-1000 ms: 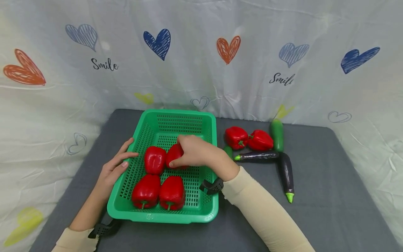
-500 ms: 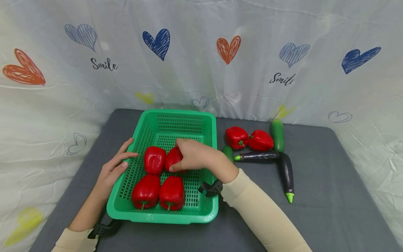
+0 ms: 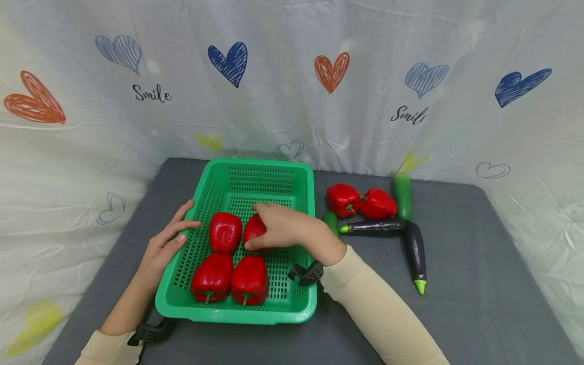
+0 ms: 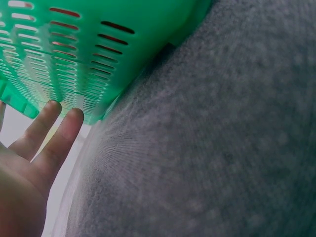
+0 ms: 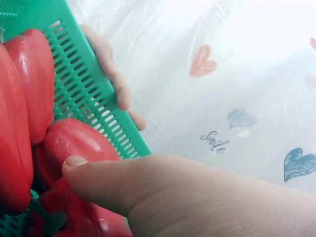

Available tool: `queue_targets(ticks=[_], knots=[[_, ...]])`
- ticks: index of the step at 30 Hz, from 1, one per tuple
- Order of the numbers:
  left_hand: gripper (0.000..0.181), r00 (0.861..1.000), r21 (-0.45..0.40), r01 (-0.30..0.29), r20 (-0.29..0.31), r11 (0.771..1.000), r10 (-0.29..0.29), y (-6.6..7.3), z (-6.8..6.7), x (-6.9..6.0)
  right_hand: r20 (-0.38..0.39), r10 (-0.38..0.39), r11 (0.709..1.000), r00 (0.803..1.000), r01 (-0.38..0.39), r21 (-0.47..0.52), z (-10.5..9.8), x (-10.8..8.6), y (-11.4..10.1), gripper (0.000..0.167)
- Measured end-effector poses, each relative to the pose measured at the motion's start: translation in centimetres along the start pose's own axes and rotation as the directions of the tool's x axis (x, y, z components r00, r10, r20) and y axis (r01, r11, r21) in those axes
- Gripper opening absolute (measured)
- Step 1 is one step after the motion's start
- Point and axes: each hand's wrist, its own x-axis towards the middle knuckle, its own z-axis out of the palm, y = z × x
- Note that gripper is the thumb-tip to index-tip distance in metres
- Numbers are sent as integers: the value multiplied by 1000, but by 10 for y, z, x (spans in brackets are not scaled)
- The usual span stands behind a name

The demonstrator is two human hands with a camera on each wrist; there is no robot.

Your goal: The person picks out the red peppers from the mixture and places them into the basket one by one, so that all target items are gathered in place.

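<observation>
inside the green basket [image 3: 237,315], one red pepper [image 3: 253,228] lies under the right hand [image 3: 285,225], held between thumb and fingers; the left hand [image 3: 160,246], fingers extended, touches the basket's side.

This looks like a small, screened-off recording corner. A pale curtain [image 3: 283,30], printed with hearts [image 3: 230,63] and the lettering "Smile" [image 3: 152,95], hangs behind the table [image 3: 474,263] and along its sides, hiding the room beyond. The table has a plain grey, fabric-like top. Black cameras [image 3: 312,272] worn on both wrists suit filming. The green basket [image 3: 255,163], red peppers [image 3: 212,278] and eggplants [image 3: 373,227] are kitchen goods; whether the building is a home or a lab cannot be told.
</observation>
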Motion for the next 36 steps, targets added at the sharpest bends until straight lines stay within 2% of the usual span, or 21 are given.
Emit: queue_targets(ticks=[8,13,19,26,32,36], knots=[[35,1000,1,-3,6,1000,3,2,0,1,13,9,1000,1000,-9,5,-1,-1,0,95],[35,1000,3,-19,-1,1000,19,2,0,1,14,-8,1000,1000,8,0,0,2,2,88],[36,1000,1,-8,-17,1000,8,4,2,2,22,-21,1000,1000,21,6,0,2,2,80],[36,1000,2,-24,11,1000,24,4,1,2,25,-22,1000,999,22,13,1,2,2,78],[36,1000,10,3,4,1000,-3,2,-1,1,31,-11,1000,999,10,20,1,1,2,82],[35,1000,3,10,0,1000,-10,1,0,0,33,-12,1000,999,11,18,1,1,2,79]])
